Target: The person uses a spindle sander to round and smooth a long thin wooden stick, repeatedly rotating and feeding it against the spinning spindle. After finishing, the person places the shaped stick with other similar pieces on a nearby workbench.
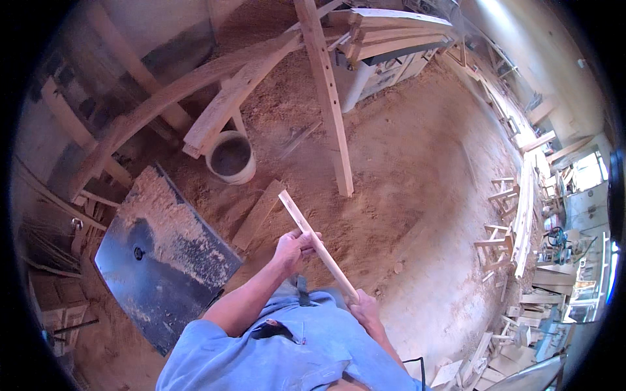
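Observation:
A narrow, light-coloured wooden strip [330, 266] slants across in front of my body, its far end pointing up and to the left. My left hand [293, 250] is closed round it near the middle. Lower down, my right hand [365, 309] grips the near end. Both forearms come from the blue shirt below. To the left of the strip stands a machine table with a dark metal top [163, 287], partly covered with sawdust and with a small round spindle or hole [138, 253] in it.
Beyond the strip is a white bucket [232, 158] beside long timber beams [241, 98]. An upright post with holes [326, 98] rises ahead. Stacked boards [398, 32] lie at the back. Sawdust covers the floor [417, 163]. Wooden frames [499, 241] and offcuts [515, 358] line the right side.

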A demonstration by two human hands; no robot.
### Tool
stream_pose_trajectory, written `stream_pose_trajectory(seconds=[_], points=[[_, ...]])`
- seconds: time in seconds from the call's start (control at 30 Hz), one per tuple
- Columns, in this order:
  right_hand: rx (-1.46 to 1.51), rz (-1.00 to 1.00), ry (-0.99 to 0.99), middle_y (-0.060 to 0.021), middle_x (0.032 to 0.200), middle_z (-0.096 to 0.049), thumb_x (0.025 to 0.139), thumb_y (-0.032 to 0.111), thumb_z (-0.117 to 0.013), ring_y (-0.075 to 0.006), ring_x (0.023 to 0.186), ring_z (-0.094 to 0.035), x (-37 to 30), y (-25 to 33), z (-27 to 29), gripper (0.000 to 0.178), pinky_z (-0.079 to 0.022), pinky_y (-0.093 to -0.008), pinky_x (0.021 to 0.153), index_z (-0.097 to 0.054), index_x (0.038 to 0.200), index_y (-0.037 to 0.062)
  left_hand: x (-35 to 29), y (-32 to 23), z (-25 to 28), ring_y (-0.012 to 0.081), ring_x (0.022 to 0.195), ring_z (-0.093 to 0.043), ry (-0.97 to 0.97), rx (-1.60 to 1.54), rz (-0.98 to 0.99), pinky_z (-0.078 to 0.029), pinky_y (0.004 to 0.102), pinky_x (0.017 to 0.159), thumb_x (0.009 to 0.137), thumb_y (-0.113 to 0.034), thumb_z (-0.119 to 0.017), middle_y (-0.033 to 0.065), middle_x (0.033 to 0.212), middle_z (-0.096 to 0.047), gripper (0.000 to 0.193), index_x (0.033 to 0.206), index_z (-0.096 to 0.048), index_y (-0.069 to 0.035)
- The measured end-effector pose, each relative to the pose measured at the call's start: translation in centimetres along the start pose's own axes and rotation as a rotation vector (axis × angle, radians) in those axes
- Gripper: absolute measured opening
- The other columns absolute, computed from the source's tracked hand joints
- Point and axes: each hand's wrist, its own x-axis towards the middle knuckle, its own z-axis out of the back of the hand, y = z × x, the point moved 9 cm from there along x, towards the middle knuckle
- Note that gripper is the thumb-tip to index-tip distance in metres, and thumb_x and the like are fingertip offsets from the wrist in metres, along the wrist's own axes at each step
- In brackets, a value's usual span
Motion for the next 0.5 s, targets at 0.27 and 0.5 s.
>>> stream_pose_trajectory(seconds=[0.27, 0.5], points=[[0.1, -0.261, -0.085, -0.0249, 0.092, -0.071, 0.08, 0.034, -0.076, -0.0433, 0.09, -0.07, 3.0, -10.2, 0.7, 0.038, -0.054, -0.0517, 0.08, -0.07, 0.103, 0.0038, 9.2, -0.9, -3.6, 0.0266, 0.101, -0.07, -0.056, 0.013, 0.076, -0.057, 0.0375, 0.086, 0.106, -0.018, -0.053, 0.0193, 0.124, -0.067, 0.059, 0.155, -0.028, 0.002], [0.453, -0.429, -0.112, -0.013, 0.076, -0.071, 0.077, 0.021, -0.082, -0.024, 0.066, -0.07, 12.1, -9.8, 7.8, 0.032, -0.055, -0.0398, 0.058, -0.07, 0.097, -0.0001, 15.7, -7.1, -9.9, 0.0272, 0.105, -0.069, -0.079, 0.166, -0.037, -0.057, 0.0401, 0.09, 0.104, -0.014, -0.055, 0.0199, 0.126, -0.066, 0.059, 0.155, -0.031, 0.005]])
